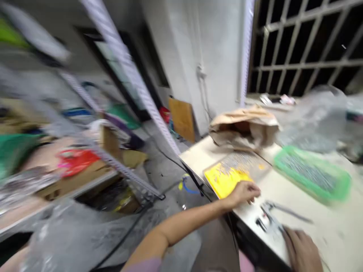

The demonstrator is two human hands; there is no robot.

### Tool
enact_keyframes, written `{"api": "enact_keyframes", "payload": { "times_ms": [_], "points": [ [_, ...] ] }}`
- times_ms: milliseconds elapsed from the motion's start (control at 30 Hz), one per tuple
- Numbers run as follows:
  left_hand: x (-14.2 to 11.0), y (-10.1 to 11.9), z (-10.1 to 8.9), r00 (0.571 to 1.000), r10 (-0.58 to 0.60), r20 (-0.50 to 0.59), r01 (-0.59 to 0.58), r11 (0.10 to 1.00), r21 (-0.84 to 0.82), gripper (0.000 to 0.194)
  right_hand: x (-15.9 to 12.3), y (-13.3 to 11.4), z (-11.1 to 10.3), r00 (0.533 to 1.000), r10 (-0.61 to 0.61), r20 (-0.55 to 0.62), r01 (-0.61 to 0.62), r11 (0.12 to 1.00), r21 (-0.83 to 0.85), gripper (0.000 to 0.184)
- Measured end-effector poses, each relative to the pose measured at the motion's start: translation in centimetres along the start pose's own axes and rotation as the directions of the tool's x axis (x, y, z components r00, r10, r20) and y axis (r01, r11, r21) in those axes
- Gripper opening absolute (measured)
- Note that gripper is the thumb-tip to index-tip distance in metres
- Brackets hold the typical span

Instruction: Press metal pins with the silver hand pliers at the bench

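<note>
"while the left hand (244, 193) is over the near edge of the yellow tray (225, 184), what are its fingers doing?"

"they're curled in, but i can't tell whether they pinch anything."

"and the right hand (304, 250)?"

"it's at the near end of the metal tool (273, 226) on the bench (334, 230); too blurred to say if the fingers grip it."

"where's the tray?"

"on the bench, just before the paper bag (246, 117), with small grey pieces (239, 162) over its far part. the green basket (342, 190), holding thin bits (309, 172), sits to the right."
</note>
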State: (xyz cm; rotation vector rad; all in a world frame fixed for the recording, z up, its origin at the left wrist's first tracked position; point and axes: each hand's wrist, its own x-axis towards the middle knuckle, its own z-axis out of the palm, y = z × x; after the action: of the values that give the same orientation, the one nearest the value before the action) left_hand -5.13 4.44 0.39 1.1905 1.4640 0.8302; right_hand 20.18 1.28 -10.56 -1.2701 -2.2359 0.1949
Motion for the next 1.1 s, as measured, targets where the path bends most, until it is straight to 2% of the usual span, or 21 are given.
{"api": "enact_keyframes", "payload": {
  "times_ms": [33, 67, 167, 367, 600, 933, 1100],
  "points": [
    [-0.4, 0.0, 0.8, 0.997, -0.042, 0.063, 0.045, 0.998, -0.053, 0.014, -0.4, -0.9, -1.3, 0.998, -0.05, 0.031, 0.051, 0.998, -0.042, 0.026],
    [-0.6, -0.1, 1.5, 0.99, -0.086, 0.11, 0.095, 0.992, -0.079, 0.013, -0.5, -1.7, -2.3, 0.998, -0.049, 0.034, 0.052, 0.994, -0.1, 0.026],
    [-0.7, -0.8, 3.3, 0.958, -0.211, 0.194, 0.224, 0.973, -0.047, 0.01, -0.1, -3.2, -4.2, 1.0, 0.005, 0.025, 0.001, 0.975, -0.224, 0.027],
    [-1.3, -2.2, 5.4, 0.904, -0.337, 0.262, 0.332, 0.941, 0.067, 0.016, -0.9, -4.1, -4.3, 0.995, 0.09, -0.03, -0.094, 0.969, -0.226, 0.024],
    [-1.7, -2.8, 5.7, 0.857, -0.437, 0.275, 0.438, 0.897, 0.059, 0.02, -0.9, -4.0, -4.3, 0.992, 0.122, -0.018, -0.123, 0.978, -0.167, 0.024],
    [-2.1, -2.9, 5.8, 0.839, -0.472, 0.27, 0.458, 0.881, 0.118, 0.026, -1.1, -4.0, -4.1, 0.989, 0.143, -0.039, -0.147, 0.981, -0.13, 0.024],
    [-2.1, -2.8, 5.7, 0.808, -0.513, 0.288, 0.491, 0.858, 0.15, 0.023, -1.1, -4.0, -4.1, 0.989, 0.143, -0.046, -0.148, 0.98, -0.132, 0.024]
  ]
}}
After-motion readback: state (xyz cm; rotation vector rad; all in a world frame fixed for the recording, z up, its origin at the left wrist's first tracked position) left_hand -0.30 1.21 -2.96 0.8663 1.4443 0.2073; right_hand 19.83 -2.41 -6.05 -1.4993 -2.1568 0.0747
